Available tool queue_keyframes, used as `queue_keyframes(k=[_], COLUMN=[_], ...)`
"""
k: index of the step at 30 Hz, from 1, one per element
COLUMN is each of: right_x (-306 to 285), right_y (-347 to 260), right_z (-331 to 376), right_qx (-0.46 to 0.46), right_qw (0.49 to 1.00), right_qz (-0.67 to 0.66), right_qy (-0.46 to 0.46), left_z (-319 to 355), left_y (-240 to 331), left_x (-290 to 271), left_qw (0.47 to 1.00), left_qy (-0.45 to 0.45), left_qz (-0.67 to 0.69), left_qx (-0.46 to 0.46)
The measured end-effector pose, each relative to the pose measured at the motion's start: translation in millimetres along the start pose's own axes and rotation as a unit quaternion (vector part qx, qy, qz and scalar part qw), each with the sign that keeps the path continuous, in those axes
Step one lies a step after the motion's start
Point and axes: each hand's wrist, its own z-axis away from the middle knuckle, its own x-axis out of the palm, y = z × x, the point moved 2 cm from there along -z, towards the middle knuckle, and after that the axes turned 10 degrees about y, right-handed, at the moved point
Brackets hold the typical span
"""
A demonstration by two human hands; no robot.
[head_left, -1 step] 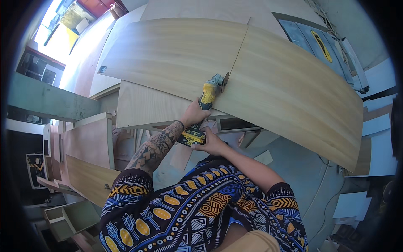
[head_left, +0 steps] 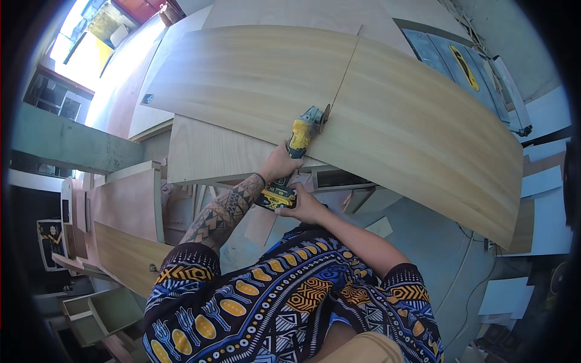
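My left hand [head_left: 282,163] is wrapped round the body of a yellow and black cordless angle grinder [head_left: 300,134]. My right hand [head_left: 307,207] grips the same tool at its rear, by the battery [head_left: 276,199]. The grinder's thin round disc [head_left: 325,119] stands on edge at a long wood-grained panel [head_left: 254,66]. From the disc, a narrow dark slit [head_left: 345,77] runs across the panel to its far edge. Whether the disc is spinning cannot be made out. Part of the grinder's handle is hidden behind my fingers.
Beneath the panel lies a paler board [head_left: 212,148]. A blue-grey table saw [head_left: 445,57] with a yellow insert stands at the far right. Cabinet pieces [head_left: 124,202] and an open drawer box [head_left: 115,311] are on the left. A cable [head_left: 466,266] trails over the floor at right.
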Motion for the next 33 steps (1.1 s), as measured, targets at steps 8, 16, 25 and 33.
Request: queue_keyframes(k=[8,16,25,33], right_x=[2.8,1.1,1.2,2.0], right_y=[7.3,3.8,-1.7,0.4], right_z=[-3.5,-0.9,1.0,2.5], right_qx=[-0.024,-0.007,-0.018,-0.005], right_qw=[1.0,1.0,1.0,1.0], right_qz=[0.006,-0.005,0.002,-0.009], right_qy=[0.018,0.0,0.007,0.006], left_z=[-1.7,-2.9,-0.1,-1.0], left_y=[-3.8,-8.0,-10.0,-12.3], left_x=[0.9,2.7,2.8,3.5], left_qw=[1.0,0.999,0.999,0.999], left_qy=[0.006,-0.008,0.009,0.008], left_qz=[-0.005,-0.051,-0.035,-0.043], left_qx=[0.006,-0.005,0.024,0.019])
